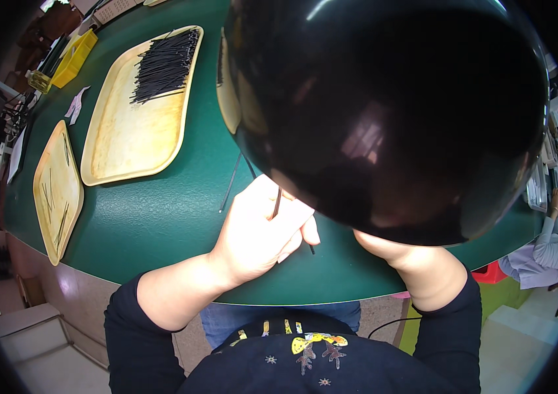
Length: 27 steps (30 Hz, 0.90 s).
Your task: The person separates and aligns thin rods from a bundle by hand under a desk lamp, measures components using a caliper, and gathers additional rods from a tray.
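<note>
My left hand (262, 226) is over the green table, closed with a thin black rod (277, 203) between its fingers. A short dark end (312, 249) shows below the fingertips; I cannot tell if it belongs to the same rod. More thin black rods (229, 184) lie on the table just beyond the hand. A large glossy black dome (384, 125) fills the upper right and covers much of the work area. Only the wrist side of my right hand (384, 248) shows under the dome's lower edge; its fingers are hidden.
On the green table (154, 217), a cream tray (128, 144) holds a pile of thin black rods (168, 65). Left of it, a smaller tray (45, 190) carries a few rods. A yellow bin (75, 58) and a scrap (76, 106) are farther back. Another person (551, 253) sits at right.
</note>
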Each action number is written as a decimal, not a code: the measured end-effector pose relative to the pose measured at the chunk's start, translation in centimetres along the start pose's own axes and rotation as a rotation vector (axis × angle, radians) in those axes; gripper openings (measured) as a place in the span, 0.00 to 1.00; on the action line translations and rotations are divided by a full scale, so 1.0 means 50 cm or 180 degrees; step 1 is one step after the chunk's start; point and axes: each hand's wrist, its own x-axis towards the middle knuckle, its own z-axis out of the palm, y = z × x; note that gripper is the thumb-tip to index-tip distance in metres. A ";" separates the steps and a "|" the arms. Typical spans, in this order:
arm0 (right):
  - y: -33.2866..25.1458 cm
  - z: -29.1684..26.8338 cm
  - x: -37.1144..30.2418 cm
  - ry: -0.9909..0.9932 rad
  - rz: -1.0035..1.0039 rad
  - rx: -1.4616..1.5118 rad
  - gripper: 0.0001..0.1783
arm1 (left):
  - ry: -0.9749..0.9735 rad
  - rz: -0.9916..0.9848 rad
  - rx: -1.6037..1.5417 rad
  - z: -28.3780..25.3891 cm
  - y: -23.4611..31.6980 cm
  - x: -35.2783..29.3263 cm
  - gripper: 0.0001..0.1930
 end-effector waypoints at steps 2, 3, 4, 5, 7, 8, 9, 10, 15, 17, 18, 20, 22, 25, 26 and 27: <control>-0.002 -0.003 0.003 0.0101 -0.0403 -0.0454 0.16 | 0.0005 0.0012 -0.0009 0.000 0.001 0.001 0.05; -0.007 -0.003 0.009 0.0101 -0.0402 -0.0452 0.16 | 0.0018 0.0052 -0.0069 0.001 0.002 0.001 0.05; -0.014 -0.002 0.016 0.0068 -0.0528 -0.0506 0.16 | 0.0031 0.0092 -0.0130 0.001 0.003 0.001 0.05; -0.018 -0.001 0.020 0.0036 -0.0656 -0.0563 0.16 | 0.0031 0.0091 -0.0129 0.002 0.004 0.001 0.05; -0.018 0.002 0.017 -0.0033 -0.0462 -0.0373 0.15 | 0.0088 -0.0041 0.0116 0.002 0.006 0.001 0.05; -0.019 0.003 0.016 -0.0104 -0.0269 -0.0183 0.15 | 0.0090 -0.0041 0.0117 0.002 0.005 0.001 0.05; -0.019 0.001 0.017 -0.0103 -0.0269 -0.0179 0.15 | 0.0060 -0.0062 0.0202 0.001 0.002 0.001 0.04; -0.018 -0.003 0.018 -0.0320 -0.0032 0.0235 0.14 | 0.0030 -0.0084 0.0287 0.001 0.001 0.001 0.04; 0.001 0.009 -0.003 -0.0100 0.0475 0.0840 0.12 | 0.0117 -0.0349 0.0120 0.019 0.009 0.000 0.05; 0.015 0.003 -0.003 0.0266 -0.0426 -0.0060 0.13 | 0.0091 -0.0367 -0.0058 0.014 0.005 0.000 0.05; 0.010 -0.005 0.004 0.0256 -0.0423 -0.0048 0.13 | 0.0122 -0.0189 -0.0044 0.008 0.005 0.001 0.05; -0.009 -0.028 0.016 -0.0495 -0.0693 -0.1009 0.15 | 0.0078 -0.0032 -0.0065 -0.001 0.003 0.002 0.07; 0.004 -0.021 0.009 -0.0482 -0.0226 -0.0379 0.16 | 0.0091 -0.0100 -0.0109 0.001 0.004 0.001 0.07; -0.009 -0.013 -0.003 -0.0111 0.0608 0.0263 0.16 | 0.0067 -0.0276 -0.0263 0.006 0.011 0.000 0.06; -0.014 -0.012 -0.003 0.0230 0.0997 0.0252 0.15 | 0.0024 -0.0387 -0.0408 0.005 0.014 0.001 0.06; -0.013 -0.012 -0.002 0.0232 0.0997 0.0246 0.15 | 0.0019 -0.0387 -0.0411 0.006 0.019 0.002 0.06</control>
